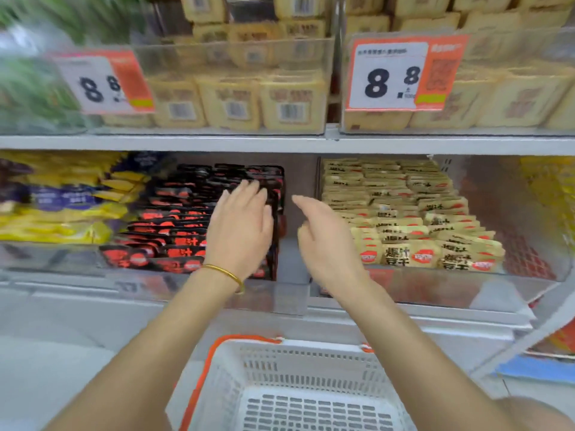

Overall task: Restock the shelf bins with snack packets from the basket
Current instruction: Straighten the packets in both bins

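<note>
Since the basket (280, 362) below me shows only bare white mesh in the part I can see, I judge the restocking close to done: no packet waits there, and the middle bin (193, 284) and right bin (435, 290) are both packed in rows. What seems left is tidying. My left grip (241, 225) lies flat, fingers straight, on the black packets (174, 213) in the middle bin, pressing their right end and holding none. My right grip (323, 241) hangs open and empty, fingers loosely extended, over the gap between the two bins, just beside the tan packets (404, 213) and, as far as I can tell, not touching them. The basket's near end is out of view, so a stray packet could lie there.
</note>
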Tool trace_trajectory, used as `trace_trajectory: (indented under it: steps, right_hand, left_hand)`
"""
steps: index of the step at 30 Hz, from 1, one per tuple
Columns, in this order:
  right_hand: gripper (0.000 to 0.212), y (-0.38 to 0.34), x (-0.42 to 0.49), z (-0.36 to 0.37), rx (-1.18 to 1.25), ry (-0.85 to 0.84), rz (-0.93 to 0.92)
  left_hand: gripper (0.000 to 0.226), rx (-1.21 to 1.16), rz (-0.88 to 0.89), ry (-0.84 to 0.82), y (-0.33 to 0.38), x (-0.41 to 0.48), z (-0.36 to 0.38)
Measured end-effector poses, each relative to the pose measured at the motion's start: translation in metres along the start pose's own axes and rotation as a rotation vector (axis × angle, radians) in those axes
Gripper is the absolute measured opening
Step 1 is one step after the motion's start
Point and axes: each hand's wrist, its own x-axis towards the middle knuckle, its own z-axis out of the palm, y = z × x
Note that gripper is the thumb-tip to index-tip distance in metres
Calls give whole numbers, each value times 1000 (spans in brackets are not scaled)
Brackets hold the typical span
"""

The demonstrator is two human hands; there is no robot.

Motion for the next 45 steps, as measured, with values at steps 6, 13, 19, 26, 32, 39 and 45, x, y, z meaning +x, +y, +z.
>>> trace_trajectory:
  steps: [6, 13, 19, 26, 32, 39, 45]
  right_hand:
    - [61, -44, 37, 78, 36, -53, 405]
    - [51, -40, 45, 90, 256, -175, 529]
    - [56, -31, 70, 86, 307, -192, 643]
    - [54, -23, 88, 86, 318, -104, 664]
    - [56, -20, 96, 96, 255, -179, 607]
    - [44, -15, 118, 106, 278, -100, 596]
    - [46, -5, 133, 103, 206, -70, 608]
  left_hand:
    - [54, 123, -97, -452, -74, -3, 2]
    - [54, 73, -14, -468, -107, 21, -1]
    - [58, 100, 26, -476, -124, 29, 11]
    - [59, 76, 30, -546, -133, 48, 16]
    - [59, 56, 27, -537, -145, 67, 20]
    - [59, 80, 44, -491, -144, 91, 28]
    - [60, 70, -3, -541, -162, 107, 43]
